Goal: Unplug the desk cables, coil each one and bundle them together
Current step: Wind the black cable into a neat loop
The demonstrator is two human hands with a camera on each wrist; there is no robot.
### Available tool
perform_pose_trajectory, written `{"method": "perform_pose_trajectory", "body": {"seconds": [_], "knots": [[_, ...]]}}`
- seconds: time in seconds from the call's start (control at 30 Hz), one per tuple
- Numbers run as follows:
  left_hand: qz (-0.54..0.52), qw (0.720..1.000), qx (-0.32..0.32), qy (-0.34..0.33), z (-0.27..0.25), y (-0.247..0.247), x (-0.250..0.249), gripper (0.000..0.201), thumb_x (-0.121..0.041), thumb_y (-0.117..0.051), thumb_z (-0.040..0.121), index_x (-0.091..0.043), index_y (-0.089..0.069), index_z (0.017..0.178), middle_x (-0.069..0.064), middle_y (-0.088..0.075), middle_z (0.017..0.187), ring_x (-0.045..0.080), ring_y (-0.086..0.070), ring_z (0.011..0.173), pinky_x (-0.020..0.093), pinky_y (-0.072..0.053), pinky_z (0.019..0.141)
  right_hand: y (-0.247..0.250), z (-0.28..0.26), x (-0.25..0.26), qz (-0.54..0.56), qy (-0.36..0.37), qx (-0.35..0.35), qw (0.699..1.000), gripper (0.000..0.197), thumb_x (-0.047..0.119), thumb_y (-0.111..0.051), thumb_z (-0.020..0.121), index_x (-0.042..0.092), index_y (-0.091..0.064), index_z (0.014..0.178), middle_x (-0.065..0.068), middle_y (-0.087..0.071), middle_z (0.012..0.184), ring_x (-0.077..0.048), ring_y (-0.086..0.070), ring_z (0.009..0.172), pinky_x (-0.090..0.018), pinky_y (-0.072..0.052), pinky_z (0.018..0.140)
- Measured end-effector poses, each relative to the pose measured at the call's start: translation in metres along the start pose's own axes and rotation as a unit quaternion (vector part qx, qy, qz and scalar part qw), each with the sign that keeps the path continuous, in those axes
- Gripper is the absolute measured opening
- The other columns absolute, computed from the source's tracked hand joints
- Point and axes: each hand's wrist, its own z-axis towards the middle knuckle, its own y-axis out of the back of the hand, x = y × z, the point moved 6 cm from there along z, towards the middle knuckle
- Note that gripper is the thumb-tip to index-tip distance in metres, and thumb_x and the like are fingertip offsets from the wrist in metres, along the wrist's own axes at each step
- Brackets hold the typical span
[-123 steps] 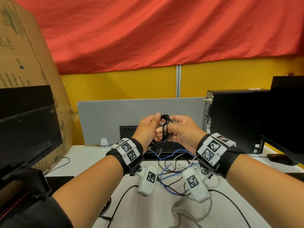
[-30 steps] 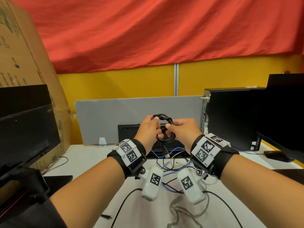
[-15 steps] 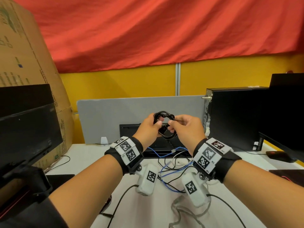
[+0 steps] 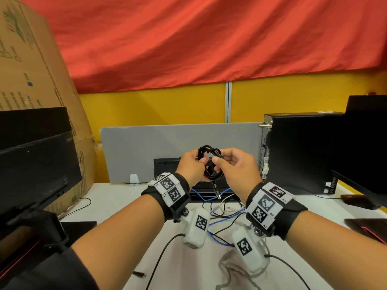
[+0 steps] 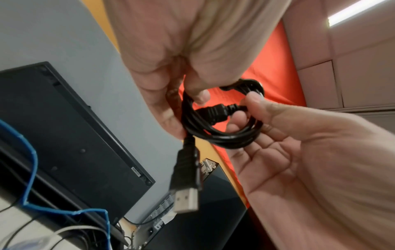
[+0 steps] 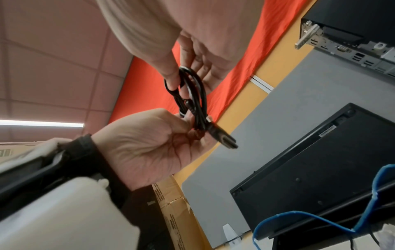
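Note:
A black cable [image 4: 209,152] wound into a small coil is held up over the desk between both hands. My left hand [image 4: 196,164] grips the coil's left side, fingers curled round the loops [image 5: 186,121]. My right hand [image 4: 222,164] pinches the cable by one black plug [image 5: 215,111] between thumb and forefinger, with its other fingers under the coil. The other end, a USB plug [image 5: 184,199], hangs free below the coil [image 6: 196,101]. Loose blue cable [image 4: 211,197] and white and black cables [image 4: 228,208] lie tangled on the white desk [image 4: 117,206] beneath my wrists.
A grey partition [image 4: 146,147] stands behind the desk with a black keyboard [image 4: 167,166] leaning on it. A computer tower [image 4: 303,151] and a mouse [image 4: 358,200] are on the right. On the left are a monitor [image 4: 35,164] and a cardboard box [image 4: 31,70]. A grey cable [image 4: 228,266] lies near the front.
The coil has gone from a long oval to a small round bundle. Both hands kept hold of it and shifted only slightly. The USB plug hangs below it again.

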Motion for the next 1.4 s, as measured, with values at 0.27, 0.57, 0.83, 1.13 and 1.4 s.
{"method": "perform_pose_trajectory", "body": {"seconds": [0.27,0.57,0.83,1.13,1.4], "knots": [[0.072,0.995,-0.039,0.048,0.004,0.001,0.002,0.019,-0.01,-0.044,0.101,-0.005,-0.062,0.106,0.023,-0.067,0.103,0.036,-0.07,0.088,0.047,-0.061,0.066,-0.005,-0.002,0.001,-0.005,0.01,0.04,0.999,0.018,0.007,-0.073,0.081,0.023,-0.068,0.089,0.003,-0.073,0.082,-0.013,-0.071,0.079,-0.023,-0.057,0.07],[0.026,0.995,-0.093,0.001,0.005,0.007,0.002,0.014,-0.01,-0.048,0.099,-0.005,-0.061,0.104,0.023,-0.065,0.104,0.037,-0.066,0.095,0.055,-0.058,0.077,-0.008,0.007,0.003,-0.02,-0.078,0.063,0.995,0.013,0.01,-0.062,0.092,0.018,-0.069,0.085,-0.006,-0.072,0.082,-0.018,-0.071,0.079,-0.029,-0.056,0.073],[0.042,0.992,-0.06,-0.1,0.006,0.013,-0.013,0.022,-0.007,-0.044,0.1,-0.018,-0.058,0.085,0.03,-0.065,0.1,0.042,-0.067,0.092,0.057,-0.056,0.078,-0.008,0.004,0.012,0.07,-0.072,0.02,0.995,0.018,0.002,-0.066,0.087,0.019,-0.071,0.083,-0.009,-0.075,0.083,-0.025,-0.073,0.081,-0.045,-0.059,0.081],[-0.08,0.989,0.112,-0.048,0.005,0.015,-0.004,0.022,-0.01,-0.039,0.103,-0.015,-0.061,0.106,0.013,-0.069,0.099,0.022,-0.071,0.087,0.036,-0.06,0.068,-0.004,0.0,0.013,0.209,-0.11,0.103,0.966,0.012,-0.005,-0.057,0.089,0.001,-0.066,0.095,-0.008,-0.074,0.082,-0.021,-0.072,0.082,-0.03,-0.059,0.073],[-0.092,0.974,0.194,-0.072,-0.004,0.013,-0.007,0.021,0.01,-0.039,0.098,-0.008,-0.048,0.101,0.007,-0.067,0.082,0.028,-0.067,0.097,0.05,-0.055,0.088,0.0,0.003,0.01,0.167,-0.117,-0.007,0.979,0.011,0.0,-0.059,0.09,0.0,-0.065,0.099,-0.017,-0.066,0.089,-0.027,-0.065,0.084,-0.042,-0.055,0.086]]}}
